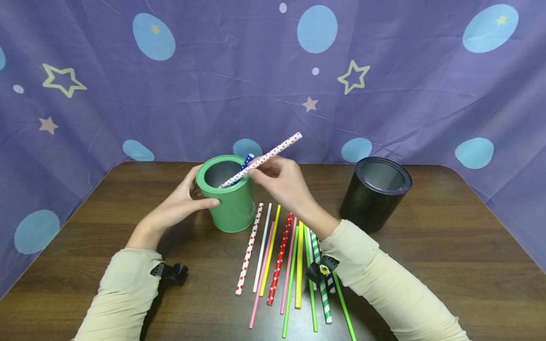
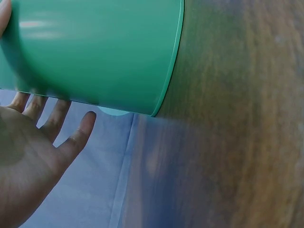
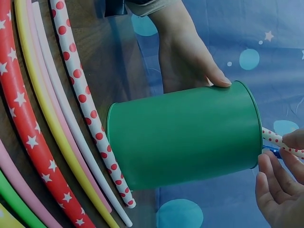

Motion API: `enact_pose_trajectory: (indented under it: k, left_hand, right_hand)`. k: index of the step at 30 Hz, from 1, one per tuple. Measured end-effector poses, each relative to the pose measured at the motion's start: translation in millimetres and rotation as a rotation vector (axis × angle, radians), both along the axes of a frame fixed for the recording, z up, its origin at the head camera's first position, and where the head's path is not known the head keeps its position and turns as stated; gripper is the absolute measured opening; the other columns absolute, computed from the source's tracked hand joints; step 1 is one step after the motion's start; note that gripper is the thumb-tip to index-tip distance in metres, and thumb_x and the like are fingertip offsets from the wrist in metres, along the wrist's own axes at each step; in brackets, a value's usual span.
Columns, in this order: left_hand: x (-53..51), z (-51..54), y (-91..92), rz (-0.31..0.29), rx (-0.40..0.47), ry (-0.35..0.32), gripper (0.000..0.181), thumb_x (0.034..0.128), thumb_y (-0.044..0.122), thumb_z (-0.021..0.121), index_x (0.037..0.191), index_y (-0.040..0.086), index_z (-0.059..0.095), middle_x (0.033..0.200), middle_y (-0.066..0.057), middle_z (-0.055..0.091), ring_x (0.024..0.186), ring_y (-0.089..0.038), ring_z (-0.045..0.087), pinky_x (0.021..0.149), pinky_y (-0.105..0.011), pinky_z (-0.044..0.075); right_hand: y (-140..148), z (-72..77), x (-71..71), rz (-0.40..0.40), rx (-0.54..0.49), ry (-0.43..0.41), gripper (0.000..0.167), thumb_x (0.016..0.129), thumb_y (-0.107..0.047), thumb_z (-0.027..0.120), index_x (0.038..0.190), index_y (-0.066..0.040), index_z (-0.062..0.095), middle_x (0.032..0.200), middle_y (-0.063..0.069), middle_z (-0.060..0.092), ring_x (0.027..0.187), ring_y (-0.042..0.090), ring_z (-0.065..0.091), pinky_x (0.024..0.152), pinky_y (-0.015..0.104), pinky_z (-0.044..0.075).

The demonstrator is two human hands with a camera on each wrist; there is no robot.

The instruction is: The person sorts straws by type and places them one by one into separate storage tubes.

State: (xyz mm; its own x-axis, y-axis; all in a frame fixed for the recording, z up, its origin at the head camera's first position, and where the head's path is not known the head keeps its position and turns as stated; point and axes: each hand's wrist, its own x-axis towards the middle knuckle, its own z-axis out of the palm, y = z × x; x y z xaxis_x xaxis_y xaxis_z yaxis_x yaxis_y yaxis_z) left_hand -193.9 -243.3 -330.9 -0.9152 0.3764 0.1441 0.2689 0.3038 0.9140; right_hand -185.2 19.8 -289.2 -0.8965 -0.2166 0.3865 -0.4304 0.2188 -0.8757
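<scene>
My left hand (image 1: 181, 204) holds the green can (image 1: 232, 213) from its left side, thumb on the front and fingers behind. In the left wrist view, the fingers (image 2: 56, 118) reach along the can's wall and the little finger stands apart from it. Between thumb and fingers, my right hand (image 1: 287, 182) pinches a white straw with red dots (image 1: 281, 146). This straw slants, its lower end inside the can's mouth and its upper end pointing up right. A blue straw with white dots (image 1: 246, 163) leans in the can, close to the right fingertips.
Several loose straws lie on the wooden table (image 1: 200, 303) in front of the can: a red star-patterned straw (image 1: 280, 258), a yellow straw (image 1: 299, 274), a green-striped straw (image 1: 326, 303) and others. The right forearm partly covers some. A black can (image 1: 371, 203) stands at the right.
</scene>
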Motion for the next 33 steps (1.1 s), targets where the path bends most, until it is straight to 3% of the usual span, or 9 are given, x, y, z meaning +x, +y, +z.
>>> enact_pose_trajectory:
  k: [4,13,22,33]
  left_hand:
    - [-1.1,-0.6,-0.7,0.005,-0.010,-0.004,0.082,0.0864,0.005,0.073,0.152,0.013,0.025,0.142,-0.007,0.044,0.126,-0.014,0.042,0.104,-0.038,0.037]
    - [-2.2,-1.6,-1.4,-0.005,-0.004,-0.003,0.083,0.0862,0.005,0.074,0.152,0.014,0.025,0.142,-0.007,0.044,0.127,-0.015,0.042,0.104,-0.038,0.037]
    - [-0.9,-0.3,-0.5,-0.006,-0.002,-0.002,0.082,0.0865,0.004,0.073,0.152,0.013,0.025,0.142,-0.008,0.044,0.126,-0.015,0.043,0.104,-0.038,0.037]
    - [-0.5,0.5,-0.3,-0.001,-0.008,-0.008,0.082,0.0868,0.005,0.073,0.152,0.013,0.024,0.142,-0.008,0.043,0.126,-0.016,0.042,0.105,-0.040,0.036]
  right_hand:
    - [0.7,-1.3,-0.2,0.019,-0.026,-0.003,0.019,0.090,-0.011,0.071,0.104,0.001,0.074,0.098,0.012,0.074,0.089,0.020,0.070,0.082,0.027,0.055]
    - [1.3,0.7,-1.8,-0.007,0.038,0.037,0.017,0.090,-0.014,0.072,0.101,-0.001,0.076,0.096,0.009,0.075,0.086,0.018,0.070,0.080,0.026,0.055]
    - [0.5,0.9,-1.1,0.002,0.039,0.050,0.018,0.091,-0.012,0.071,0.105,-0.004,0.076,0.103,0.007,0.074,0.089,0.015,0.069,0.082,0.025,0.054]
    - [0.9,1.6,-0.5,-0.003,0.044,0.046,0.016,0.090,-0.012,0.072,0.104,-0.003,0.074,0.094,0.006,0.074,0.079,0.014,0.067,0.073,0.028,0.055]
